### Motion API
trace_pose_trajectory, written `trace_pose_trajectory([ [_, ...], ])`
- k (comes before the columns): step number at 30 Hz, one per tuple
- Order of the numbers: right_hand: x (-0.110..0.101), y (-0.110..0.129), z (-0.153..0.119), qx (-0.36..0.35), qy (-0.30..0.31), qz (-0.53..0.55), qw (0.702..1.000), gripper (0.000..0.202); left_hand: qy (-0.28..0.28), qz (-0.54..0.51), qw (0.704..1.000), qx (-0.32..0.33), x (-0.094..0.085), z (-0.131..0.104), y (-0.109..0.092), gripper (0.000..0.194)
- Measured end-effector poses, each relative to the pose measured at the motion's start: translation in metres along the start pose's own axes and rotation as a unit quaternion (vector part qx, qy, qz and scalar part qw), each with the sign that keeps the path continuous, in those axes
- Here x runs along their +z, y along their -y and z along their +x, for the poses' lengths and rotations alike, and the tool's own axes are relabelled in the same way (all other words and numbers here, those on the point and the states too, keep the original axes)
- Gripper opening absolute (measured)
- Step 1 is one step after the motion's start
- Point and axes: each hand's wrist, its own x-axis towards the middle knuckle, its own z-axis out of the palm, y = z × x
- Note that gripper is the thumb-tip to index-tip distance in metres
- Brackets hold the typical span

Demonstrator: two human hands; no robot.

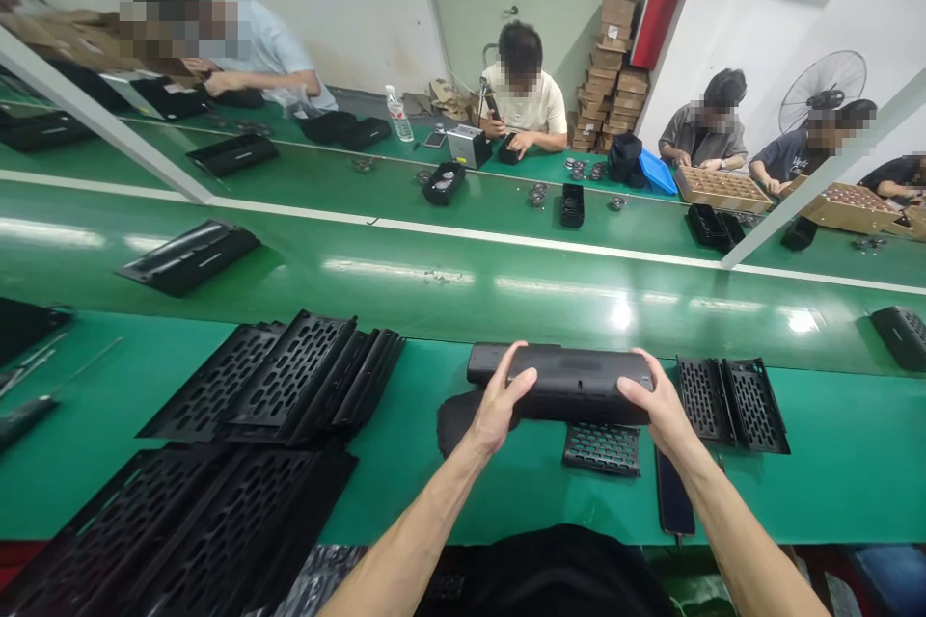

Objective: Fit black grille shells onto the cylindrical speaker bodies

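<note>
Between my two hands is a long black plastic housing (583, 384), gripped by its ends above the green bench. My left hand (499, 397) has its thumb on the near face at the left end. At the right end, my right hand (655, 397) holds it the same way. Behind the left end lies another black housing (483, 363), partly hidden. A dark flat piece (455, 419) rests beneath my left hand. One perforated black grille (602, 448) lies just below the held housing, and two more grilles (756, 405) lie right of my right hand.
Stacked perforated panels (289, 376) cover the bench's left side. A phone (674, 494) lies by my right forearm, a screwdriver (29, 419) at far left. Beyond runs a green conveyor (434, 284) carrying black housings (192, 255). Slanted white posts (796, 198) rise there; several people sit opposite.
</note>
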Motion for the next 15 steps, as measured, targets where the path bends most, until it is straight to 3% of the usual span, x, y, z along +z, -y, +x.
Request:
trace_pose_trajectory([
  [2,0.000,-0.010,0.002,0.115,0.024,0.052,0.992,0.102,0.030,0.020,0.996,-0.082,-0.007,-0.002,0.005,0.092],
  [3,-0.003,-0.015,0.001,0.143,0.041,0.062,0.987,0.102,0.041,0.039,0.994,-0.092,-0.010,-0.003,0.008,0.091],
  [6,-0.012,-0.025,-0.013,0.090,0.082,0.039,0.992,0.103,0.030,0.102,0.994,-0.039,-0.014,-0.008,0.018,0.080],
  [9,-0.017,-0.033,-0.032,0.037,0.058,0.033,0.997,0.095,0.010,0.134,0.990,-0.034,-0.007,-0.011,0.026,0.070],
  [12,-0.018,-0.043,-0.046,0.103,0.017,0.096,0.990,0.084,0.037,0.140,0.986,-0.081,0.002,-0.015,0.030,0.071],
  [15,-0.026,-0.054,-0.060,0.195,-0.007,0.151,0.969,0.089,0.129,0.111,0.979,-0.109,0.007,-0.019,0.028,0.087],
])
